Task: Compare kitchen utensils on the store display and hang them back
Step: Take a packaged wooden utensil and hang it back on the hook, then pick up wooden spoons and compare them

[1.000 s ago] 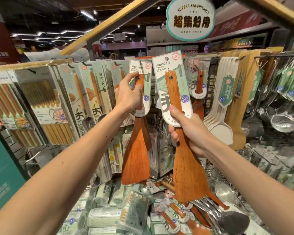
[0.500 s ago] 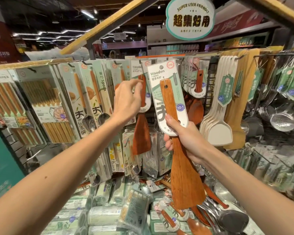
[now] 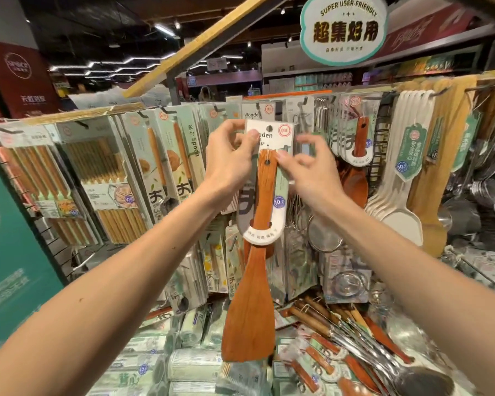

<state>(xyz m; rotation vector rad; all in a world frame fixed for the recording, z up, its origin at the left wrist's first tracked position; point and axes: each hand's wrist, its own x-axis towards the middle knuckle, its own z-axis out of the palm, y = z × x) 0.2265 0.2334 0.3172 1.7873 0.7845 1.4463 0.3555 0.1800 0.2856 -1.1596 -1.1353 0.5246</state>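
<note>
The wooden turner point(image 3: 255, 252) at frame centre is unhung: my left hand point(image 3: 232, 161) and right hand point(image 3: 306, 170) pinch its card point(image 3: 269, 138) below the hook point(image 3: 259, 105).

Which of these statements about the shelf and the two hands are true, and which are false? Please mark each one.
1. Both hands hold the card of the brown wooden turner. True: left hand, right hand.
2. The turner's blade points up. False: it hangs down.
3. White flat plastic spoons hang right of the hands. True.
4. Packed wooden chopsticks hang on the right. False: on the left.
</note>
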